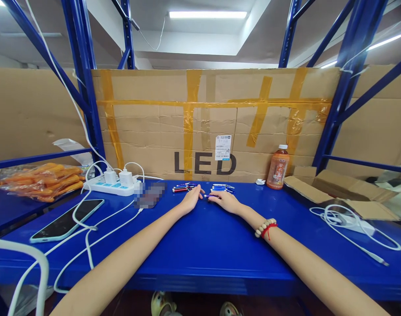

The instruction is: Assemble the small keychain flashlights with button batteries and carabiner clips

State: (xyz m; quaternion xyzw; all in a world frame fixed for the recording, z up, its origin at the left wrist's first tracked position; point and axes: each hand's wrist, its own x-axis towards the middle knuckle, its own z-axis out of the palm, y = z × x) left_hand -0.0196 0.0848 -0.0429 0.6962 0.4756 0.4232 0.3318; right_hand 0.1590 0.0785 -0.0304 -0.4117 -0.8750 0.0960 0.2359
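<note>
Both my arms stretch out over the blue shelf top (207,245). My left hand (191,199) and my right hand (225,201) meet at a small blue pen (208,196), each pinching one end of it. Just behind my left hand lies a small pile of red and blue pens (183,188). Behind my right hand lies a pile of blue pens (222,188). A bead bracelet with a red string (266,228) sits on my right wrist.
A white power strip (113,184) with chargers and trailing white cables sits at the left, with a phone (66,220) lying face up and a bag of orange items (38,180). An orange drink bottle (278,167) stands at the right by an open cardboard box (338,193) and a coiled white cable (348,221). A taped cardboard wall (213,123) closes the back.
</note>
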